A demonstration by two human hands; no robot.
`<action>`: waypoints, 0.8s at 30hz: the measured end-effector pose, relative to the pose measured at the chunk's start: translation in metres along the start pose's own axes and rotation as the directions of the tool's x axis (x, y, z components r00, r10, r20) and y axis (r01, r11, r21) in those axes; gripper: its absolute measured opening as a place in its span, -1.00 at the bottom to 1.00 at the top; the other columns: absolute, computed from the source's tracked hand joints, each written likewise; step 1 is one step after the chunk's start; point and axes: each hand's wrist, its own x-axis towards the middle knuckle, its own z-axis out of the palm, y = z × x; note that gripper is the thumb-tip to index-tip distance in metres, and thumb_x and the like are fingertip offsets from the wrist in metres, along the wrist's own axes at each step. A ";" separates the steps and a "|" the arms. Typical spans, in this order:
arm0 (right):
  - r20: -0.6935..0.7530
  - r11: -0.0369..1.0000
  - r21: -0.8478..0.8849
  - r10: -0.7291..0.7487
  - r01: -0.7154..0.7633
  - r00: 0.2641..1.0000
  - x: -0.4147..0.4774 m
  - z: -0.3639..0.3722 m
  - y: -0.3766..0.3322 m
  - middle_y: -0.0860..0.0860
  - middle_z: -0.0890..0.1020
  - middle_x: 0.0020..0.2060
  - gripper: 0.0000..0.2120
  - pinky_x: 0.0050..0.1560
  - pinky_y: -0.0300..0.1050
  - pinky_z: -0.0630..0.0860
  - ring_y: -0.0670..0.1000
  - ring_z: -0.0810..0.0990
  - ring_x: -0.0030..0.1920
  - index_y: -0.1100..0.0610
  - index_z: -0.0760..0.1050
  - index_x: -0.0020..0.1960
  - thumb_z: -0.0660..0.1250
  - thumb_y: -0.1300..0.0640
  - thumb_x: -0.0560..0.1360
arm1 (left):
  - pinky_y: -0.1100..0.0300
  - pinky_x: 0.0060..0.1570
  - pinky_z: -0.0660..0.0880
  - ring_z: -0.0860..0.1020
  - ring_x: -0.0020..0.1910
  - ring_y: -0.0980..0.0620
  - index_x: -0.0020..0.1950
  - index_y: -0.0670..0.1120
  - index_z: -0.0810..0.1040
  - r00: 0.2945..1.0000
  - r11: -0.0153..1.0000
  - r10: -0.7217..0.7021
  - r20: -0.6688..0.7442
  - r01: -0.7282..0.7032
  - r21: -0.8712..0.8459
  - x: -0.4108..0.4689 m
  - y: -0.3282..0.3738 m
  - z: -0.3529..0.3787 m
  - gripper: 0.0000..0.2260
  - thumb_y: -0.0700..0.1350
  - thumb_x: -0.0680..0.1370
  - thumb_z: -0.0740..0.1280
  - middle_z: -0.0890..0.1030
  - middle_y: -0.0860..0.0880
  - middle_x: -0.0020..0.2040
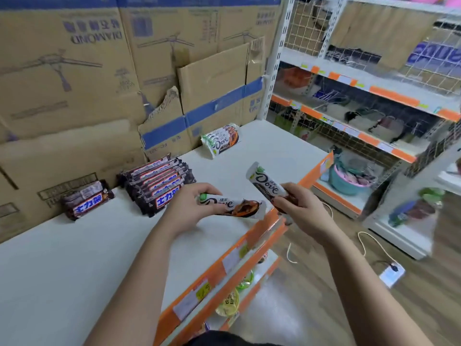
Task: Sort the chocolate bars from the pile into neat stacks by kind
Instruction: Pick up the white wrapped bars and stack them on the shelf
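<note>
My left hand [192,206] grips a white Dove bar [237,207] lying sideways over the white shelf top [74,258]. In my right hand [299,208] a second white Dove bar [265,182] is held at its lower end and points up to the left. A small stack of Dove bars [220,141] lies at the back of the shelf top. A large stack of dark Snickers bars [157,183] sits to the left of my hands, and a smaller Snickers stack [87,199] lies farther left.
Cardboard boxes [99,71] stand along the back of the shelf top. Its orange front edge [249,240] runs diagonally, with lower shelves of goods beneath. Wire shelving [374,96] stands at the right. A cable and white power strip [391,274] lie on the wooden floor.
</note>
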 end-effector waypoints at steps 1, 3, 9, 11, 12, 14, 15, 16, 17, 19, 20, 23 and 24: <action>-0.020 1.000 -0.029 -0.013 0.012 1.000 0.016 -0.004 0.006 0.03 0.57 -0.32 -0.97 -0.37 -0.21 0.48 -0.09 0.51 -0.40 0.09 0.52 -0.06 0.32 0.16 0.50 | 0.32 -0.33 0.39 0.50 -0.35 0.19 -0.14 -0.08 0.63 1.000 1.000 -0.017 -0.021 0.017 -0.019 0.008 -0.001 0.002 -0.83 -0.13 0.34 0.55 0.61 0.04 -0.28; -0.029 0.998 -0.053 -0.025 0.023 0.999 0.046 -0.008 0.015 0.01 0.59 -0.30 -0.95 -0.36 -0.13 0.53 -0.06 0.54 -0.39 0.05 0.54 -0.05 0.36 0.14 0.49 | 0.29 -0.34 0.41 0.51 -0.35 0.19 -0.14 -0.05 0.62 0.996 0.998 -0.055 -0.067 0.055 -0.005 0.022 -0.003 0.005 -0.84 -0.11 0.36 0.54 0.61 0.06 -0.27; 0.096 0.988 -0.061 -0.134 0.140 0.986 0.139 -0.014 0.033 0.05 0.62 -0.18 -0.90 -0.31 -0.11 0.57 0.03 0.56 -0.34 -0.02 0.51 -0.02 0.38 0.13 0.49 | 0.29 -0.30 0.44 0.55 -0.30 0.15 -0.11 -0.03 0.63 0.958 0.985 -0.169 -0.232 0.170 -0.014 0.054 -0.008 0.017 -0.82 -0.06 0.35 0.54 0.66 -0.01 -0.17; 0.172 0.976 -0.055 -0.199 0.211 0.965 0.169 -0.014 0.037 0.09 0.60 -0.12 -0.86 -0.22 0.02 0.60 0.02 0.55 -0.31 -0.02 0.51 0.01 0.37 0.18 0.50 | 0.29 -0.26 0.46 0.57 -0.27 0.15 -0.12 0.01 0.63 0.936 0.976 -0.194 -0.293 0.214 0.036 0.065 -0.006 0.022 -0.83 -0.05 0.34 0.55 0.66 0.02 -0.17; 0.207 0.971 -0.050 -0.219 0.234 0.954 0.183 -0.014 0.039 0.09 0.59 -0.11 -0.85 -0.23 -0.01 0.59 -0.02 0.53 -0.31 0.03 0.53 0.03 0.36 0.21 0.49 | 0.26 -0.20 0.48 0.59 -0.23 0.14 -0.13 0.03 0.64 0.922 0.970 -0.206 -0.329 0.237 0.057 0.071 -0.006 0.025 -0.83 -0.04 0.34 0.55 0.66 0.04 -0.16; 0.261 0.959 -0.058 -0.254 0.278 0.931 0.208 -0.014 0.042 0.06 0.58 -0.12 -0.80 -0.27 -0.15 0.53 -0.07 0.51 -0.33 0.15 0.55 0.09 0.38 0.24 0.47 | 0.19 -0.09 0.48 0.59 -0.14 0.13 -0.13 0.05 0.64 0.893 0.964 -0.216 -0.394 0.259 0.058 0.081 -0.004 0.033 -0.84 -0.04 0.35 0.54 0.66 0.09 -0.16; 0.282 0.950 -0.060 -0.279 0.307 0.918 0.221 -0.014 0.043 0.04 0.58 -0.13 -0.78 -0.24 -0.15 0.53 -0.06 0.52 -0.32 0.18 0.56 0.10 0.41 0.23 0.45 | 0.18 -0.06 0.47 0.59 -0.12 0.13 -0.12 0.05 0.64 0.883 0.965 -0.214 -0.418 0.257 0.050 0.085 -0.003 0.038 -0.85 -0.05 0.36 0.54 0.66 0.11 -0.15; 0.300 0.939 -0.058 -0.307 0.338 0.903 0.232 -0.015 0.045 0.01 0.58 -0.14 -0.77 -0.19 -0.13 0.53 -0.02 0.54 -0.28 0.18 0.56 0.09 0.43 0.20 0.44 | 0.20 -0.04 0.46 0.58 -0.09 0.13 -0.11 0.04 0.63 0.875 0.966 -0.213 -0.436 0.256 0.041 0.089 -0.001 0.044 -0.85 -0.06 0.37 0.53 0.66 0.11 -0.15; 0.319 0.926 -0.064 -0.333 0.371 0.887 0.244 -0.016 0.046 -0.01 0.59 -0.13 -0.76 -0.14 -0.10 0.52 0.01 0.55 -0.23 0.17 0.57 0.07 0.45 0.17 0.42 | 0.24 -0.01 0.44 0.58 -0.07 0.13 -0.10 0.03 0.63 0.866 0.966 -0.217 -0.451 0.255 0.026 0.092 0.000 0.050 -0.85 -0.06 0.37 0.52 0.66 0.11 -0.13; 0.368 0.899 -0.081 -0.374 0.429 0.852 0.268 -0.016 0.048 -0.01 0.60 -0.13 -0.78 -0.12 -0.16 0.47 0.01 0.54 -0.17 0.16 0.56 0.04 0.45 0.16 0.42 | 0.24 0.02 0.43 0.59 -0.05 0.15 -0.10 0.04 0.62 0.838 0.963 -0.232 -0.494 0.268 0.002 0.096 0.004 0.063 -0.86 -0.06 0.37 0.50 0.67 0.11 -0.12; 0.382 0.889 -0.073 -0.393 0.451 0.836 0.279 -0.016 0.049 -0.01 0.60 -0.14 -0.80 -0.15 -0.23 0.43 0.00 0.53 -0.17 0.16 0.55 0.02 0.45 0.18 0.41 | 0.23 0.01 0.43 0.59 -0.06 0.16 -0.11 0.05 0.62 0.820 0.959 -0.241 -0.519 0.283 0.001 0.098 0.005 0.069 -0.86 -0.07 0.38 0.51 0.67 0.11 -0.12; 0.370 0.869 -0.047 -0.443 0.493 0.816 0.302 -0.013 0.050 -0.08 0.58 -0.23 -0.79 -0.28 -0.46 0.32 -0.04 0.50 -0.22 0.10 0.52 -0.07 0.49 0.22 0.34 | 0.15 0.01 0.44 0.59 -0.07 0.15 -0.12 0.08 0.63 0.772 0.941 -0.254 -0.583 0.337 0.036 0.102 0.005 0.082 -0.81 0.09 0.32 0.46 0.66 0.15 -0.14; 0.373 0.861 -0.038 -0.459 0.508 0.806 0.307 -0.011 0.050 -0.09 0.57 -0.26 -0.78 -0.29 -0.47 0.31 -0.05 0.49 -0.24 0.08 0.51 -0.11 0.49 0.23 0.32 | 0.11 0.03 0.45 0.59 -0.05 0.14 -0.12 0.09 0.63 0.758 0.934 -0.261 -0.598 0.356 0.044 0.103 0.005 0.085 -0.79 0.13 0.31 0.44 0.66 0.16 -0.13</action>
